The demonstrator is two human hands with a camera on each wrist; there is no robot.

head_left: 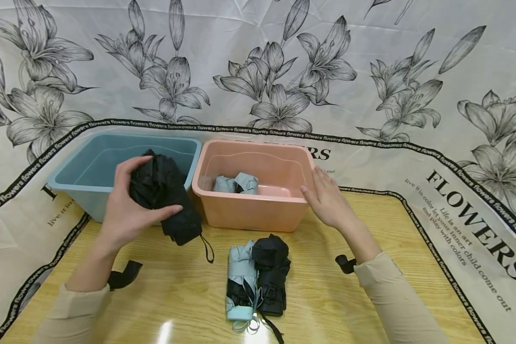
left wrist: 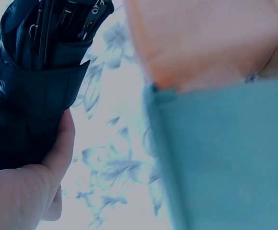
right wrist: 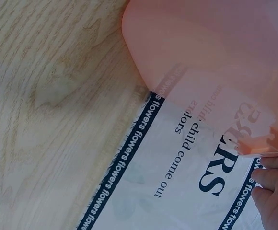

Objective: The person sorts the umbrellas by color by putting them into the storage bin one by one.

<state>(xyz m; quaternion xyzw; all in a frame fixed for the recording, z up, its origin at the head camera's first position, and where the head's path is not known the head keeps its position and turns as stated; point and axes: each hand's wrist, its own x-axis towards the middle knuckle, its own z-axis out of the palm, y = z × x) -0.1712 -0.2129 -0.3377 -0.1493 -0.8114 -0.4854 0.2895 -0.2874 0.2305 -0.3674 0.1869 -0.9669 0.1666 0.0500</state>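
My left hand [head_left: 126, 200] grips a black folding umbrella [head_left: 165, 196] in front of the blue bin [head_left: 107, 188], overlapping its right end in the head view. The umbrella's folded ribs show in the left wrist view, and a wrist loop dangles from its lower end. My right hand [head_left: 328, 198] rests with extended fingers on the right rim of the pink bin [head_left: 258, 215]. Inside that bin lies a light blue folded umbrella [head_left: 246, 183]. On the table in front, another light blue folded umbrella [head_left: 241, 267] lies side by side with a second black umbrella [head_left: 273, 274].
Both bins stand side by side at the back of the wooden table [head_left: 176, 296]. Behind them hangs a white cloth [head_left: 228, 52] printed with flowers, its black lettered border running onto the table. Black straps [head_left: 124, 275] stick out near both wrists.
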